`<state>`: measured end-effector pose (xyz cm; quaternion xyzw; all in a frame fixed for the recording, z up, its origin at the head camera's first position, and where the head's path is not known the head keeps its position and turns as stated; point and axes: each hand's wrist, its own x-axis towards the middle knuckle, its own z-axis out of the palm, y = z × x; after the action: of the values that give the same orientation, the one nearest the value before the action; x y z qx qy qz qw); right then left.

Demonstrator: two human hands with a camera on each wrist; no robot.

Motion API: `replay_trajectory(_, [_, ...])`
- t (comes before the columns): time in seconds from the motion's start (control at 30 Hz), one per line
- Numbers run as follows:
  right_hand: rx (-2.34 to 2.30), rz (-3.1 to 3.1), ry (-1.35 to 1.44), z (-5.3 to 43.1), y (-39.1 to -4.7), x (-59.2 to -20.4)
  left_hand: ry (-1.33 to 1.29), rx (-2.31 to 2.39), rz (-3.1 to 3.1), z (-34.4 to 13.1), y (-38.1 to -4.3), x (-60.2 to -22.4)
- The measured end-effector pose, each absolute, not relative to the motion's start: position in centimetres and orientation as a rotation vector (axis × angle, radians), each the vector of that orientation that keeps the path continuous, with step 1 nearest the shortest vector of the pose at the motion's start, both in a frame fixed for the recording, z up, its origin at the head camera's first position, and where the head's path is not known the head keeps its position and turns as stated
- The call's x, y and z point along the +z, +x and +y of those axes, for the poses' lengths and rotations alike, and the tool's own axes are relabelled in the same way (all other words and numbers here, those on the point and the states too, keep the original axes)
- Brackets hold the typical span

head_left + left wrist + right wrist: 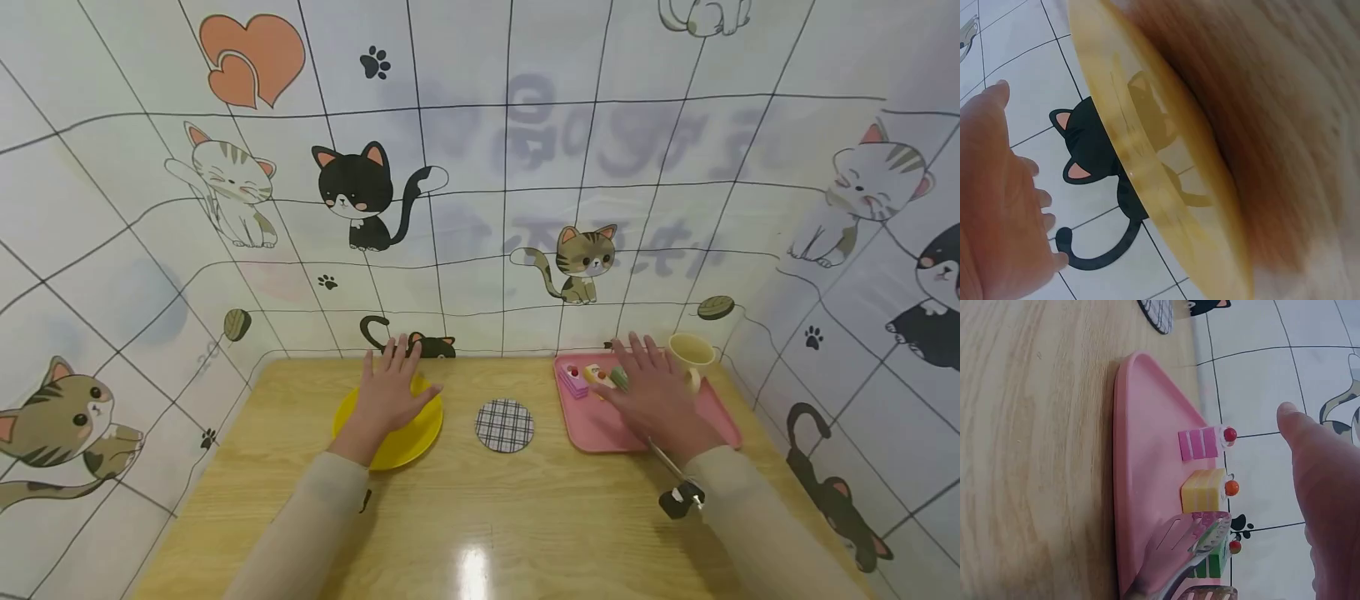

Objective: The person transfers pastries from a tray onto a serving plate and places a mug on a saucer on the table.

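Note:
My left hand is spread, palm down, over the yellow plate. In the left wrist view, that hand is at the left, apart from the plate's rim. My right hand is held with fingers extended above the pink tray. On this tray stand a pink cake slice, a yellow cake slice and a green cake slice, each topped with a small ball. Shiny metal tongs with slotted ends lie beside them. Neither hand holds anything.
A round checked coaster lies between plate and tray on the wooden table. The yellow cup stands at the tray's back right, partly behind my right hand. Cat-printed cloth walls enclose the table's back and sides.

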<state>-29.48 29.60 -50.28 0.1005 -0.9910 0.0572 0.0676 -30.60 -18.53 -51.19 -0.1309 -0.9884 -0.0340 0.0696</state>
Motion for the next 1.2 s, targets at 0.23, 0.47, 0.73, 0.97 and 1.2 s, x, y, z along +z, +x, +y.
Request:
replay_trajectory(0.23, [0.281,-3.002,0.312,30.6,-27.5,-49.9,-0.414,-0.171,-2.955,-20.1,-29.8,-51.3])
replay_trajectory(0.47, [0.270,-2.921,0.374,32.1,-25.1,-50.0,-0.444,-0.293,-2.943,-22.5,-28.4,-52.0])
replay_trajectory(0.73, [0.337,-2.792,0.382,34.0,-22.1,-50.8,-0.515,-0.503,-2.909,-25.3,-26.6,-52.0])
replay_trajectory(0.97, [0.356,-2.845,0.315,35.9,-19.6,-51.9,-0.497,-0.646,-2.954,-27.8,-25.0,-52.4])
replay_trajectory(1.2, [0.480,-3.007,0.131,37.4,-17.6,-52.3,-0.456,-0.779,-3.009,-29.4,-24.2,-52.8])
